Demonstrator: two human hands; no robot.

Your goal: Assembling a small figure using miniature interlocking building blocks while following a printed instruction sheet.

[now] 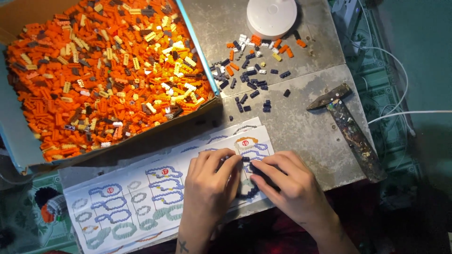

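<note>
While the head camera looks down, both hands meet at the near edge of a grey, scratched tabletop. The left hand and the right hand sit close together, fingers curled and pinching a small dark brick piece between them. A curved row of the same dark bricks pokes out under the hands. The piece rests on a long white instruction sheet with blue ring drawings, which lies slanted along the tabletop's near edge.

A big cardboard box fills the far left side. It is packed with tiny bricks, mostly orange, with some yellow, white and dark ones. To the right of the box, a small loose pile of bricks is spread on the bare tabletop, mostly dark with a few orange and white. A round white lamp base stands at the far edge. An old hammer with a paint-stained handle lies on the right side. Past the tabletop, white cables cross a green patterned floor.
</note>
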